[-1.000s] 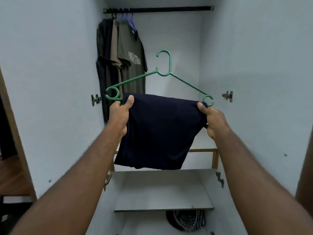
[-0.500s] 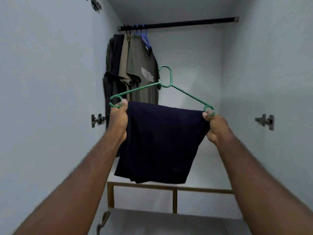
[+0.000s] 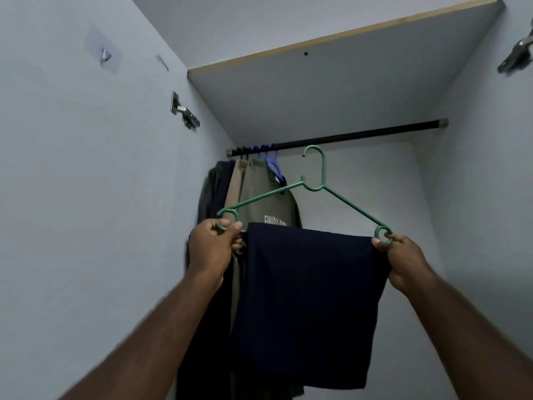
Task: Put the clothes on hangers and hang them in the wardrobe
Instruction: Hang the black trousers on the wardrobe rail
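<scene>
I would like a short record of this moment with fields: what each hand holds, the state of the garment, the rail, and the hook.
left hand: grips the left end loop of the green hanger
right hand: pinches the right end loop
navy garment: folded over the hanger's bottom bar
wardrobe rail: black; shirts hang at its left end
hanger hook: just below the rail, not yet on it

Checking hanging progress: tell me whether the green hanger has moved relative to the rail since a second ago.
Yes. The green hanger has risen toward the black rail; its hook now sits just below it.
</scene>
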A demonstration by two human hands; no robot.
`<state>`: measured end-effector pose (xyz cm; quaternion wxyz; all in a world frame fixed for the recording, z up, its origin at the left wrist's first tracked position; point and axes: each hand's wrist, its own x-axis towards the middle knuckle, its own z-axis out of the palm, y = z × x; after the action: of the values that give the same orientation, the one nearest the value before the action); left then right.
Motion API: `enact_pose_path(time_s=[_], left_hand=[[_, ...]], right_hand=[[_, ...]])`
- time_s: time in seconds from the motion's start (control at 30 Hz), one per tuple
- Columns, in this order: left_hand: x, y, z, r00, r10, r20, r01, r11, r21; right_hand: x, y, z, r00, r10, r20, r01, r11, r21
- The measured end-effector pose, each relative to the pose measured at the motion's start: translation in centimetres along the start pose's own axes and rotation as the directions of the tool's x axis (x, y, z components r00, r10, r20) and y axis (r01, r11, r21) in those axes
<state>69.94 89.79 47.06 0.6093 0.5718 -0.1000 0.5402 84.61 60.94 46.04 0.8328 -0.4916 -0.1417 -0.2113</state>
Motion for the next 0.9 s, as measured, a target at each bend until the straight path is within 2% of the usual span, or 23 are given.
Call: enact_pose_path(time_s=[0.17,0.3,0.43,0.53,0.6,0.7,0.9], left_hand=[[4.1,0.3,2.6,0.969,0.243,0.033,-0.245,0.952,0.186],[6.5,0.1,4.3,0.936,0.347,0.059,-0.345,0.874,0.343],[9.0,-0.8,6.1,0.88,0.466,0.096,-0.443,0.729,0.521],[11.3,-1.6,8.4,0.838,0.534,0.114,-0.473,0.607,0.639],[12.7,-2.0,10.2,0.822,0.557,0.121,-0.479,0.561,0.675],[14.8,-2.5,12.9,0.807,0.584,0.093,-0.479,0.553,0.682],[19.1,-3.1,17.1,0.829,0.554,0.072,-0.419,0.532,0.736]], right_hand=[[6.2,0.4,3.0,1.0,-0.001,0.017,0.002,0.999,-0.052],[10.7,1.9,4.8,0.997,0.021,0.071,-0.015,0.997,-0.082],[15.8,4.3,7.3,0.985,0.021,0.169,-0.011,0.998,-0.063],[19.8,6.1,8.5,0.967,0.012,0.254,-0.01,1.0,-0.008],[21.9,7.0,9.1,0.938,0.003,0.345,-0.025,0.998,0.058],[25.5,8.1,10.1,0.889,-0.014,0.458,-0.047,0.992,0.121],[31.4,10.5,13.3,0.89,-0.017,0.455,-0.055,0.988,0.145]])
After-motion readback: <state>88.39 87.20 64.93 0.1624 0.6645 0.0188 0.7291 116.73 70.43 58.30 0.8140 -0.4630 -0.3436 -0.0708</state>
